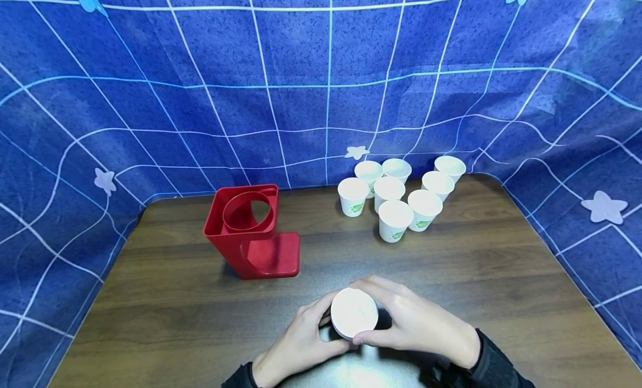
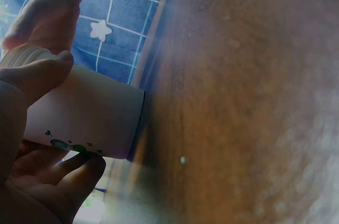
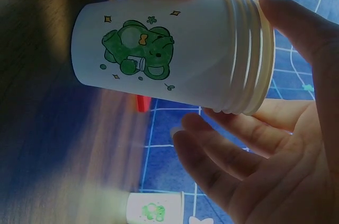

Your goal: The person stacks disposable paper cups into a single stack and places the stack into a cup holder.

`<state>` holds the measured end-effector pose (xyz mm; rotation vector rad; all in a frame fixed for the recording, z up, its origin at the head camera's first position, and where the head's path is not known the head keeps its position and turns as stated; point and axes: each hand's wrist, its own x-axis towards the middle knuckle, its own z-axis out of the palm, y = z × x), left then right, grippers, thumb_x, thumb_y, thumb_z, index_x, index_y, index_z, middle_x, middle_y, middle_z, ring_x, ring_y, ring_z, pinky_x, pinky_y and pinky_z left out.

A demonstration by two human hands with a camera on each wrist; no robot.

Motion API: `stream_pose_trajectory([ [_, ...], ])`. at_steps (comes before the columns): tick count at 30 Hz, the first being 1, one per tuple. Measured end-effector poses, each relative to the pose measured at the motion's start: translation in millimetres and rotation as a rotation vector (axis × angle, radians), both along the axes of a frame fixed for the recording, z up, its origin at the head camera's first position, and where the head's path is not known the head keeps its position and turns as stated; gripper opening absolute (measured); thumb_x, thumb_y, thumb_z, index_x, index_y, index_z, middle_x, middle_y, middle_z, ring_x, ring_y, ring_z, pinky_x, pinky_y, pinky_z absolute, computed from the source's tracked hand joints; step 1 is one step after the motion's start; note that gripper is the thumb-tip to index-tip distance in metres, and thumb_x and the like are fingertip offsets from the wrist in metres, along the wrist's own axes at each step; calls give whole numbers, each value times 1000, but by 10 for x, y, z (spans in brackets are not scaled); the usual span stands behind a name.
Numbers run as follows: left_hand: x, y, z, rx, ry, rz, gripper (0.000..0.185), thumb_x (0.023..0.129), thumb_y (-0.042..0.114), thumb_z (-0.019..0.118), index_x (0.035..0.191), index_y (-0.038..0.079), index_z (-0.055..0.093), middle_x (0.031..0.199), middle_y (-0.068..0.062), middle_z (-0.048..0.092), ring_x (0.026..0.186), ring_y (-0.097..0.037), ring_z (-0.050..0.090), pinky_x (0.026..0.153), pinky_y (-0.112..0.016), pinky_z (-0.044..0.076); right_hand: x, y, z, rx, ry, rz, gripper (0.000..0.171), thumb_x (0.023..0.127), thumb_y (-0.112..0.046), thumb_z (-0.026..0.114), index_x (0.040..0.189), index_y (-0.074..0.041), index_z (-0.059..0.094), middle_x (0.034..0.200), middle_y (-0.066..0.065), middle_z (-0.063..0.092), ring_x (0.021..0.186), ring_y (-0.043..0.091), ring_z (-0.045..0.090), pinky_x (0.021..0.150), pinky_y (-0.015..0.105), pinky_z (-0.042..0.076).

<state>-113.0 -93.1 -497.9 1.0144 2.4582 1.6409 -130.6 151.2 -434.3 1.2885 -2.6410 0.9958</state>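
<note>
A stack of nested white paper cups (image 1: 354,313) with a green cartoon print (image 3: 137,49) stands upright near the table's front edge, mouth up. Both hands hold it. My left hand (image 1: 313,332) curls round its left side, thumb (image 2: 39,75) above and fingers (image 2: 74,173) below in the left wrist view. My right hand (image 1: 396,315) wraps the right side, with fingers (image 3: 228,155) and thumb (image 3: 296,28) at the stacked rims (image 3: 249,54). I cannot tell whether the base (image 2: 136,123) touches the wooden table (image 1: 175,315).
A red cup holder (image 1: 248,232) with a round opening stands left of centre. Several single white cups (image 1: 396,195) are grouped at the back right. A blue grid-patterned cloth (image 1: 301,70) walls the table on three sides.
</note>
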Motion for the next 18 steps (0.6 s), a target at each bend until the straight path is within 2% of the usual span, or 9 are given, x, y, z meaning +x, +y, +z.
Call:
stream_pose_trajectory([
  [10, -4, -1, -10, 31, -37, -20, 73, 84, 14, 86, 146, 22, 50, 138, 0, 64, 124, -14, 64, 102, -32, 56, 2, -2, -2, 13, -10, 1, 66, 88, -56, 76, 139, -18, 59, 130, -11, 62, 115, 6, 61, 95, 35, 59],
  [14, 7, 3, -12, 29, -36, -15, 73, 83, 15, 87, 146, 21, 50, 137, 0, 64, 123, -14, 64, 101, -32, 57, 5, 10, -3, 13, 1, 14, 66, 89, -55, 76, 140, -17, 59, 130, -11, 62, 115, 6, 61, 95, 35, 59],
  [18, 16, 21, -4, 21, -7, -2, 72, 84, 18, 87, 145, 19, 51, 136, -1, 65, 121, -14, 65, 100, -32, 58, -8, 37, -7, 4, -25, 30, 66, 90, -53, 76, 142, -17, 57, 130, -11, 62, 116, 6, 61, 96, 34, 59],
])
